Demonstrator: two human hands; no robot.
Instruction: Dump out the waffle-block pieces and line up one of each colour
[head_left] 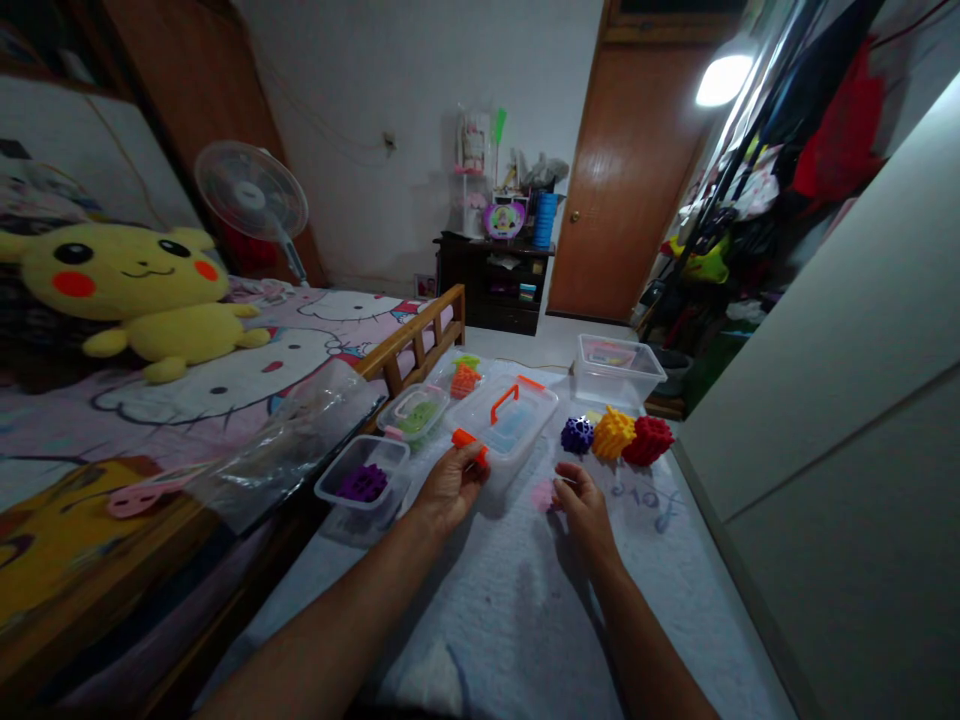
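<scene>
A clear plastic box [517, 425] with an orange carrying handle and orange latches stands on the cloth-covered table. My left hand [450, 488] is closed at its near end, fingers and thumb around the orange latch [469, 446]. To the right, my right hand [583, 508] has its fingers curled in a pinch at a small pale-pink piece [542, 495]; its exact shape is blurred. Beyond that hand sit dark-blue [577, 435], yellow [613, 433] and red [648, 441] clusters of knobbly plastic pieces, side by side.
Left of the box are an open tub with purple pieces [363, 483], a lidded tub with green pieces [412, 414] and a bag with orange pieces [466, 378]. A large clear bin [616, 370] stands at the far right. The wooden bed rail [420, 340] borders the table's left.
</scene>
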